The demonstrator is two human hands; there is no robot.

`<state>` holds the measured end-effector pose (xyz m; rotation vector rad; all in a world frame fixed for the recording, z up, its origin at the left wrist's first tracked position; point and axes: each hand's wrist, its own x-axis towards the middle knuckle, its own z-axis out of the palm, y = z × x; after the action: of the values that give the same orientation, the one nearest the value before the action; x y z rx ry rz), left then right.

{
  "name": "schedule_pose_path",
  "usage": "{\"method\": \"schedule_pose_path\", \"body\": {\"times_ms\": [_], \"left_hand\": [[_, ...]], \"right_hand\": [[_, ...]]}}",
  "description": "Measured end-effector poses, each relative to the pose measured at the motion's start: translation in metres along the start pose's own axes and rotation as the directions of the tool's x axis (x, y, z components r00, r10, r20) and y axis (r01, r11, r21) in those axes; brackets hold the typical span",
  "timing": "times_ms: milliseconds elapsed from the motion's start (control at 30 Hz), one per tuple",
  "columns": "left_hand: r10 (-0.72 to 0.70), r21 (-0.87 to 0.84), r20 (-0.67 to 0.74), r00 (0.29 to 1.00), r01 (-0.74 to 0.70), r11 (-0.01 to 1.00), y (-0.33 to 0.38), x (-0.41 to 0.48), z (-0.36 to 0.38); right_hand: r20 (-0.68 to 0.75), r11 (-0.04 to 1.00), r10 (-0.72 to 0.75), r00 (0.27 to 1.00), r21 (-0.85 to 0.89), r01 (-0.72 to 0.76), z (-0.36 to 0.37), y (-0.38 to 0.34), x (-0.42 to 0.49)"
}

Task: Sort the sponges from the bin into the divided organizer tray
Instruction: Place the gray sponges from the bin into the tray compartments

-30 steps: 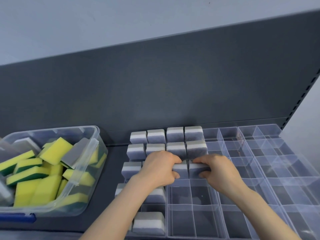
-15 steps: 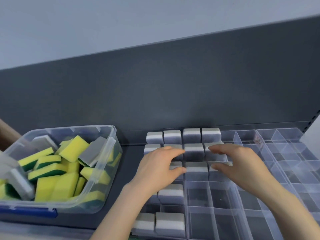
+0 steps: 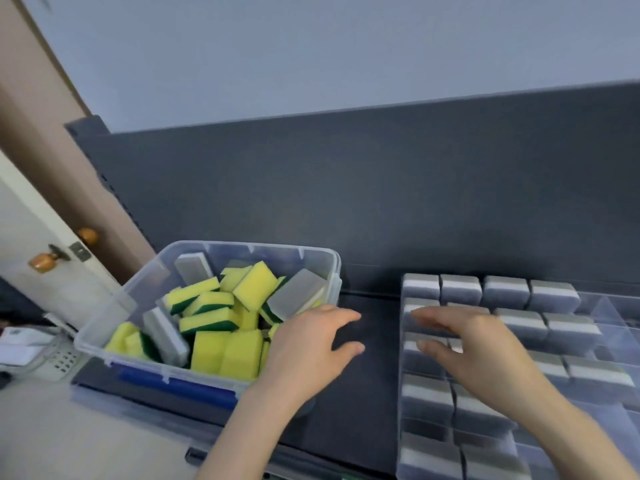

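A clear plastic bin (image 3: 320, 268) with rounded corners sits on a dark matte surface (image 3: 367, 393); a blue strip (image 3: 173, 384) runs along the bin's near side. Behind the bin rises a flat dark grey panel (image 3: 381, 188), with a pale wall (image 3: 311, 46) above that. Left of the bin stands a white door (image 3: 27, 230) with amber round knobs (image 3: 43, 263).

Inside the bin lie loose rectangular sponges, heaped at all angles; most are yellow sponges (image 3: 254, 289) of soft foam backed by a dark green scouring layer; a few grey sponges (image 3: 294, 296) lean among them.

Right of the bin, with a strip of bare surface between, sits the organizer tray (image 3: 609, 310), made of transparent plastic with thin dividers forming a grid. The compartments nearest the bin hold grey-and-white sponges (image 3: 505, 292), blocky with softened corners, set in neat rows; the compartments farthest from the bin show only clear plastic.

The left hand (image 3: 308, 348) hangs over the bin's near right corner, hiding that corner and some sponges, fingers spread and pointing away from the bin; its grip is released and holds nothing. The right hand (image 3: 474, 344) hovers over the tray columns nearest the bin, fingers stretched towards the bin, grip likewise released and holding nothing. Both hands are blurred.
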<state>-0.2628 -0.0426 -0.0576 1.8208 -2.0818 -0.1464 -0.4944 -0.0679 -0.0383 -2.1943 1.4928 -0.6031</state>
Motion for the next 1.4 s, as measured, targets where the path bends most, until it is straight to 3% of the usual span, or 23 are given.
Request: {"method": "schedule_pose_path", "body": {"times_ms": [300, 667, 833, 967, 1067, 1200, 1300, 1400], "left_hand": [[-0.106, -0.049, -0.028, 0.994, 0.105, 0.993, -0.089, -0.031, -0.036], [-0.307, -0.013, -0.087, 0.948, 0.307, 0.952, -0.231, -0.058, -0.101], [-0.372, 0.170, 0.055, 0.926, 0.359, 0.918, -0.288, -0.050, -0.104], [-0.377, 0.101, 0.223, 0.899, 0.364, 0.926, -0.311, -0.045, -0.088], [-0.343, 0.002, 0.234, 0.910, 0.353, 0.936, -0.314, -0.044, -0.083], [-0.224, 0.002, 0.139, 0.965, 0.226, 0.974, -0.305, -0.051, -0.109], [-0.105, -0.051, -0.158, 0.982, 0.098, 0.994, -0.292, -0.054, -0.134], [0.014, -0.132, -0.399, 0.917, -0.073, 0.989, -0.269, -0.052, -0.139]], "right_hand": [[0.089, 0.994, -0.086, 0.992, -0.057, 0.091, 0.049, -0.074, 0.024], [0.139, 0.987, -0.159, 0.977, 0.018, 0.158, 0.130, -0.156, 0.049], [0.144, 0.988, -0.147, 0.979, 0.069, 0.138, 0.158, -0.175, 0.054], [0.153, 0.993, -0.091, 0.984, 0.094, 0.077, 0.172, -0.181, 0.052], [0.145, 0.993, -0.080, 0.986, 0.095, 0.067, 0.176, -0.184, 0.054], [0.134, 0.986, -0.083, 0.987, 0.153, 0.062, 0.179, -0.189, 0.056], [0.079, 0.961, -0.076, 0.994, 0.271, 0.052, 0.179, -0.195, 0.059], [0.013, 0.864, -0.008, 1.000, 0.503, 0.000, 0.179, -0.204, 0.062]]}}
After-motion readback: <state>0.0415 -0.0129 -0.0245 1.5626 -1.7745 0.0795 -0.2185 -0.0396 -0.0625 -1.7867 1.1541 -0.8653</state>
